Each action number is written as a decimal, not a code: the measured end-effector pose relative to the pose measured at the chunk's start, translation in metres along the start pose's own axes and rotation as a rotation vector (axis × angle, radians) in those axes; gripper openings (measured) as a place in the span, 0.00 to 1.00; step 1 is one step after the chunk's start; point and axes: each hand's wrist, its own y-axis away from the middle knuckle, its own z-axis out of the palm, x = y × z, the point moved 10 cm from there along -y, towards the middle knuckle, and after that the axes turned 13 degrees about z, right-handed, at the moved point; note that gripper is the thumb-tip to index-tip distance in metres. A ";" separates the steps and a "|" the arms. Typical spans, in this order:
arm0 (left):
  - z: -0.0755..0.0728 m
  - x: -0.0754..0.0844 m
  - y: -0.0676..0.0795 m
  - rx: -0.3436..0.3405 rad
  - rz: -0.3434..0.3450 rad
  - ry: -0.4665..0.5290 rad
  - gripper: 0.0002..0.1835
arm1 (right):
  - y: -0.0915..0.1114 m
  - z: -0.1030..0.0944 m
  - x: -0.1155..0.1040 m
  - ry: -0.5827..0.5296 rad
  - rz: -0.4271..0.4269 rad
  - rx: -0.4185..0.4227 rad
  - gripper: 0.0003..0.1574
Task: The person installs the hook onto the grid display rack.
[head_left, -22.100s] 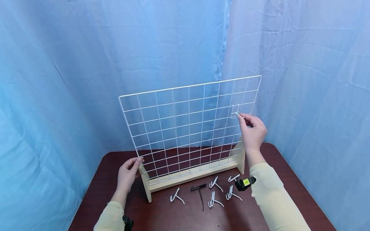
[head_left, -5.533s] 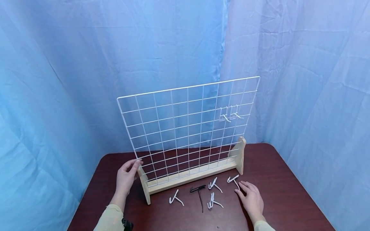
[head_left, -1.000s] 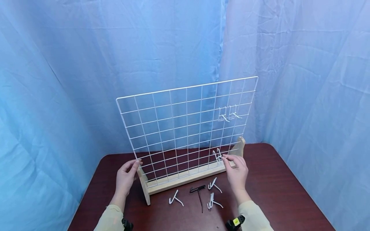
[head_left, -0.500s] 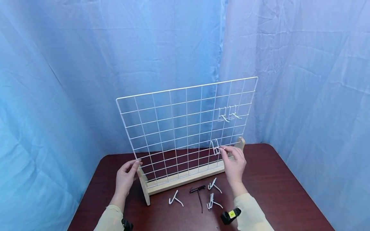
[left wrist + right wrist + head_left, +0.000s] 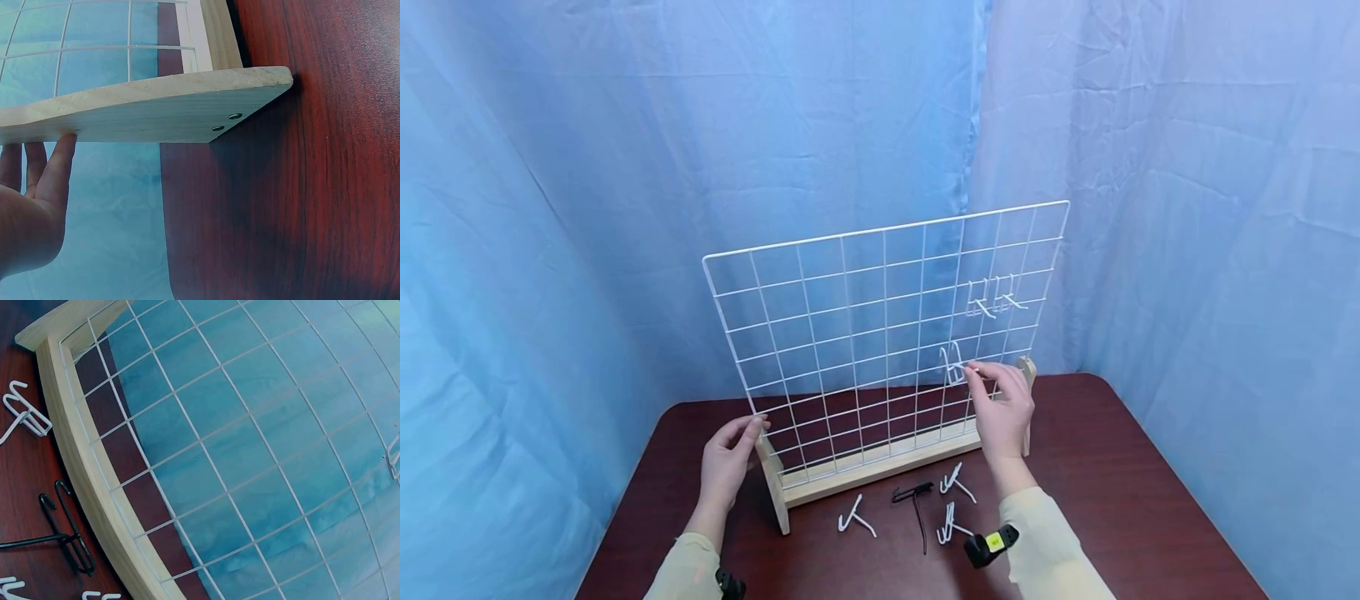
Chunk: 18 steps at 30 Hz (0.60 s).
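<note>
**Held hook (image 5: 956, 367) sits higher against the grid (image 5: 886, 327) than half a second earlier, lifted by the right hand (image 5: 1006, 408); hung and loose hooks unmoved.**

Done: two white hooks, left hung hook (image 5: 982, 307) and right hung hook (image 5: 1011, 301), hang side by side in the right part of the grid, above the right hand.

In progress: held hook, just right of frame centre, its stem pinched between right thumb and fingers, prongs upward. Judged not yet seated; whether it touches the wire, cannot tell. Right wrist view does not show these fingers.

Left hand (image 5: 726, 458), lower left of frame: thumb and fingers grip the left end of the wooden stand (image 5: 880, 469) near the grid's edge, apparently steadying it.

Remaining: four loose hooks on the table (image 5: 1120, 500), bottom centre: black hook (image 5: 913, 492), leftmost white hook (image 5: 854, 514), upper white hook (image 5: 955, 478) and lower white hook (image 5: 949, 525).

Estimate: under half hung, if all are meant for the grid.
</note>
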 end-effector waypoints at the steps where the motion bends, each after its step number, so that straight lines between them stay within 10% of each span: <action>1: 0.000 -0.005 -0.001 0.006 -0.007 0.001 0.18 | -0.001 0.000 -0.002 -0.003 -0.001 -0.002 0.11; 6: -0.002 -0.028 -0.005 0.011 -0.015 -0.014 0.20 | -0.005 0.004 -0.013 -0.008 -0.004 -0.013 0.10; 18: -0.002 -0.027 -0.005 0.024 0.008 -0.017 0.20 | -0.021 0.011 -0.023 -0.069 -0.010 0.014 0.09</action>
